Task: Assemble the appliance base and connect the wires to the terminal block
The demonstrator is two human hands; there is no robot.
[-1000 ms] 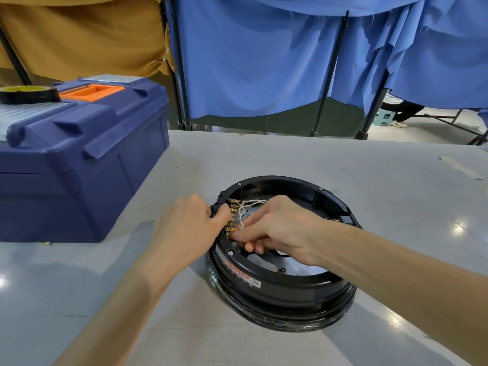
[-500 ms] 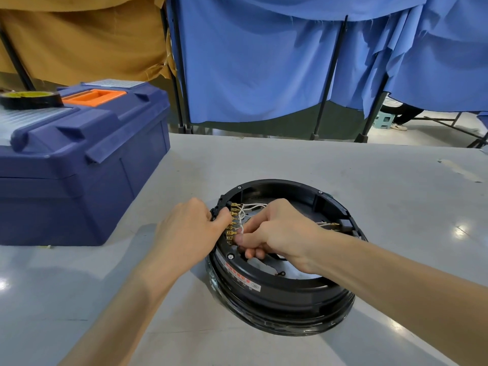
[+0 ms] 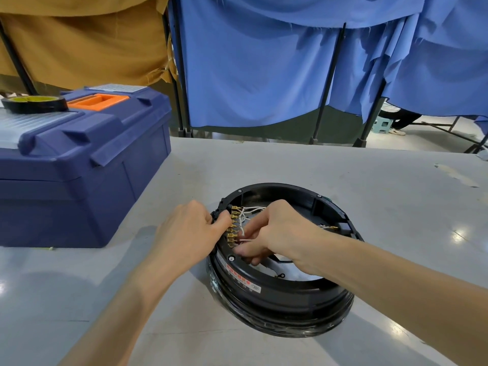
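**Head view, wiring step.** Appliance base (image 3: 277,299), a black moulded-plastic ring w/ glossy lower band, lies open side up on the grey desk (image 3: 369,186), centre-right. Terminal block (image 3: 233,228) sits on the ring's inner wall at its left side. Its row of brass spade tabs runs roughly near-to-far, tabs pointing right, into the ring.

- **L hand** (image 3: 190,231): clenched on the base rim just outside the block, thumb on the block's far end; it appears to brace the part.
- **R hand** (image 3: 280,228): reaches over the ring from the right, fingers curled, pinching a thin white wire (image 3: 244,240) at the near end of the row. The connector tip is hidden by the fingers.
- **Key relation:** the near tabs lie directly left of the R fingertips, almost touching. The push-on stroke prob. runs right-to-left along the tab axis, against the L hand's brace.
- **Progress (judged):** other white wires (image 3: 253,208) already loop to the far tabs. A loose lead (image 3: 328,227) w/ brass connector lies at the ring's right wall.
- **Materials:** wires thin, limp, insulated; tabs flat, stiff, shiny metal.
- **Rest:** blue plastic toolbox (image 3: 79,167) w/ orange handle, left on desk; black tape roll (image 3: 34,104) on its lid; blue cloth screens (image 3: 250,62) behind.
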